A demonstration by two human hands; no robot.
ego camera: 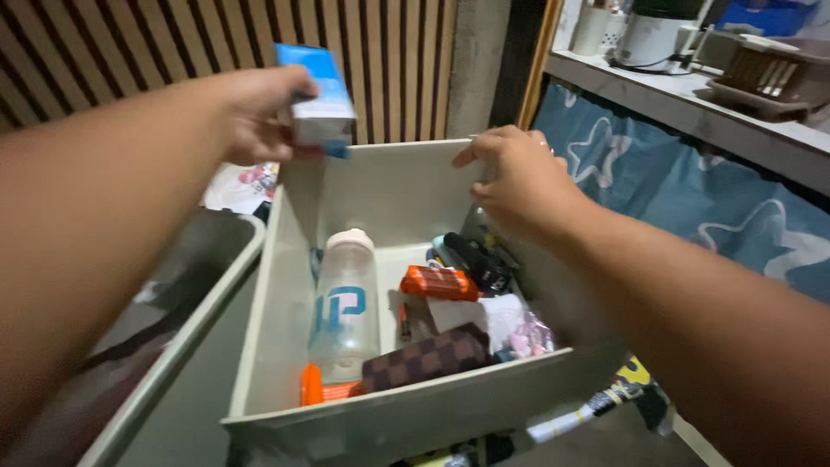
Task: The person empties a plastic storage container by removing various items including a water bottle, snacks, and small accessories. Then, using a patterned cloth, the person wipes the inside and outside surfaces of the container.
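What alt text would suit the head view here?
The left hand holds a small blue-and-white carton above an open grey plastic bin, while the right hand grips its far rim. Inside lie a clear plastic bottle, orange packet and checkered brown pouch.

This looks like a lived-in home — a utility or kitchen corner. A concrete counter [692,104] along the right wall carries a white appliance [650,35] and a brown dish rack [765,78], with a blue star-patterned curtain [692,199] hung beneath it. A slatted wood panel [173,43] covers the back wall, and a grey bin [380,415] holds household odds and ends — a plastic bottle [344,303], a checkered pouch [424,356].
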